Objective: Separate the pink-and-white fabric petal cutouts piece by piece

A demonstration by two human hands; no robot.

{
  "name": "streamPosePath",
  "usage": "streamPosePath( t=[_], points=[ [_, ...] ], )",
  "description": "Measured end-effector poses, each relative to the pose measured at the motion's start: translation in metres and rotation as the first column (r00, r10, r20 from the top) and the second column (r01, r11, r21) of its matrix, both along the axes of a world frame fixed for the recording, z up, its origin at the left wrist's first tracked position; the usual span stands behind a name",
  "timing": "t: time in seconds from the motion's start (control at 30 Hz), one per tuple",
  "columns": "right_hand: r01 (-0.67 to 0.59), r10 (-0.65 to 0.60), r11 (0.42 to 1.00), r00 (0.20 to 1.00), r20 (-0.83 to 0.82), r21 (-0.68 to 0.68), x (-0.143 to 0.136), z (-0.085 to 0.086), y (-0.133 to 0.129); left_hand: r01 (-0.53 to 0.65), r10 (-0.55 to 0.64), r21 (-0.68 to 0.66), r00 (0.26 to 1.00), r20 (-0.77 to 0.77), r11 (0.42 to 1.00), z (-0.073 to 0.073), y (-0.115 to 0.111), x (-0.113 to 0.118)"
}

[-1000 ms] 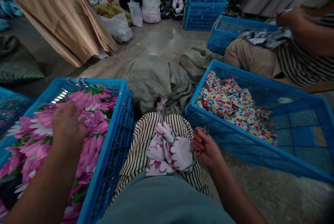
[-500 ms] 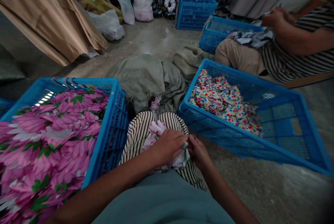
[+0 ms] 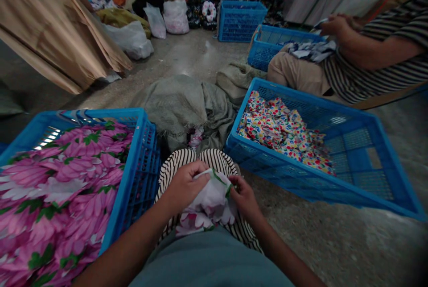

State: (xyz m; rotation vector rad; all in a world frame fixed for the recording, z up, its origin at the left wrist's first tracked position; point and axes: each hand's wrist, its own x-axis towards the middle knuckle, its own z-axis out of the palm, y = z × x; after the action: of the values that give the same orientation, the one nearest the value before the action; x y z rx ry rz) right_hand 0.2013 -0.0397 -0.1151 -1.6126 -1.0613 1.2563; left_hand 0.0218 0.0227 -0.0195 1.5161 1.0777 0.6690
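Note:
A pale fabric piece [image 3: 207, 195] with green edging is stretched between my two hands above my lap. My left hand [image 3: 187, 184] pinches its upper left edge between thumb and fingers. On the other side, my right hand [image 3: 244, 195] has its fingers closed on the green-edged right side. Below it, a pink-and-white petal-shaped fabric piece [image 3: 192, 222] rests on my striped trousers [image 3: 175, 162]. To my left, a blue crate [image 3: 142, 131] is heaped with pink petal-shaped fabric pieces [image 3: 80, 166] with green parts.
At right stands a blue crate [image 3: 377, 122] with colourful patterned fabric pieces [image 3: 277, 128]. A grey-green sack [image 3: 180, 104] lies in front of my knees. Beyond it sits a person in a striped top [image 3: 374, 55], and further blue crates [image 3: 242, 21]. A tan-draped table [image 3: 56, 32] is at left.
My left hand has shifted left and turned, and now pinches the fabric's edge. The bunched fabric has been spread out, showing its pale side. The whole view has shifted slightly.

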Motion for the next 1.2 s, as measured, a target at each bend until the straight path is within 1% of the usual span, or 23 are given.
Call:
streamPosePath(
  t=[0.07, 0.1, 0.13, 0.17, 0.23, 0.33, 0.4, 0.5, 0.57, 0.67, 0.73, 0.77, 0.8, 0.83, 0.93, 0.97, 1.0, 1.03, 1.1, 1.13, 1.2],
  points=[
    [0.135, -0.137, 0.99, 0.99, 0.039, 0.046, 0.002, 0.008, 0.005, -0.105, 0.107, -0.144, 0.994, 0.006, 0.984, 0.003, -0.001, -0.004],
    [0.166, -0.169, 0.983, 0.985, 0.028, 0.082, 0.003, 0.013, 0.008, -0.145, 0.148, -0.188, 0.989, 0.004, 0.971, 0.002, -0.002, -0.004],
    [0.162, -0.164, 0.978, 0.986, 0.002, 0.13, 0.003, 0.02, 0.01, -0.166, 0.172, -0.225, 0.985, 0.011, 0.96, 0.0, -0.004, -0.004],
    [0.134, -0.13, 0.974, 0.991, -0.033, 0.181, 0.002, 0.027, 0.011, -0.169, 0.184, -0.268, 0.983, 0.029, 0.948, -0.003, -0.006, -0.003],
    [0.013, 0.018, 0.966, 0.993, -0.119, 0.257, -0.003, 0.04, 0.015, -0.153, 0.195, -0.365, 0.977, 0.081, 0.918, -0.009, -0.011, -0.001],
    [-0.196, 0.244, 0.948, 0.954, -0.177, 0.251, -0.014, 0.055, 0.019, -0.103, 0.205, -0.471, 0.964, 0.171, 0.876, -0.014, -0.017, 0.0],
    [-0.29, 0.328, 0.929, 0.933, -0.15, 0.231, -0.021, 0.06, 0.022, -0.079, 0.213, -0.496, 0.952, 0.221, 0.865, -0.014, -0.019, -0.001],
    [-0.356, 0.379, 0.894, 0.925, -0.034, 0.271, -0.026, 0.062, 0.025, -0.062, 0.257, -0.56, 0.926, 0.277, 0.826, -0.012, -0.021, -0.004],
    [-0.39, 0.381, 0.86, 0.92, 0.095, 0.328, -0.026, 0.062, 0.026, -0.056, 0.277, -0.612, 0.921, 0.274, 0.789, -0.011, -0.021, -0.004],
    [-0.473, 0.351, 0.781, 0.872, 0.34, 0.408, -0.025, 0.061, 0.024, -0.073, 0.318, -0.687, 0.918, 0.238, 0.723, -0.013, -0.021, -0.002],
    [-0.521, 0.326, 0.731, 0.834, 0.445, 0.441, -0.023, 0.06, 0.022, -0.091, 0.392, -0.736, 0.886, 0.248, 0.671, -0.015, -0.022, -0.001],
    [-0.533, 0.318, 0.714, 0.824, 0.469, 0.453, -0.023, 0.06, 0.021, -0.101, 0.436, -0.755, 0.862, 0.26, 0.648, -0.015, -0.022, 0.0],
    [-0.525, 0.305, 0.716, 0.828, 0.47, 0.46, -0.022, 0.059, 0.02, -0.11, 0.475, -0.767, 0.837, 0.272, 0.632, -0.015, -0.023, 0.001],
    [-0.492, 0.282, 0.741, 0.846, 0.453, 0.458, -0.022, 0.06, 0.02, -0.122, 0.508, -0.771, 0.814, 0.283, 0.625, -0.014, -0.023, 0.002],
    [-0.306, 0.171, 0.871, 0.923, 0.346, 0.384, -0.018, 0.064, 0.02, -0.191, 0.571, -0.749, 0.769, 0.288, 0.634, -0.009, -0.024, 0.004],
    [-0.277, 0.17, 0.897, 0.936, 0.31, 0.344, -0.017, 0.068, 0.019, -0.214, 0.582, -0.737, 0.761, 0.287, 0.642, -0.007, -0.024, 0.004],
    [-0.293, 0.21, 0.906, 0.937, 0.278, 0.306, -0.016, 0.072, 0.019, -0.233, 0.591, -0.724, 0.754, 0.288, 0.649, -0.005, -0.024, 0.004],
    [-0.347, 0.281, 0.896, 0.926, 0.25, 0.278, -0.015, 0.076, 0.017, -0.247, 0.598, -0.714, 0.747, 0.29, 0.656, -0.003, -0.025, 0.004],
    [-0.483, 0.436, 0.843, 0.871, 0.225, 0.236, -0.015, 0.085, 0.014, -0.253, 0.607, -0.704, 0.732, 0.309, 0.663, -0.001, -0.025, 0.005],
    [-0.53, 0.484, 0.82, 0.844, 0.233, 0.216, -0.016, 0.089, 0.012, -0.25, 0.612, -0.705, 0.724, 0.319, 0.664, 0.0, -0.026, 0.006],
    [-0.561, 0.502, 0.808, 0.816, 0.286, 0.18, -0.02, 0.093, 0.009, -0.238, 0.62, -0.715, 0.711, 0.332, 0.657, 0.0, -0.027, 0.007]
  ],
)
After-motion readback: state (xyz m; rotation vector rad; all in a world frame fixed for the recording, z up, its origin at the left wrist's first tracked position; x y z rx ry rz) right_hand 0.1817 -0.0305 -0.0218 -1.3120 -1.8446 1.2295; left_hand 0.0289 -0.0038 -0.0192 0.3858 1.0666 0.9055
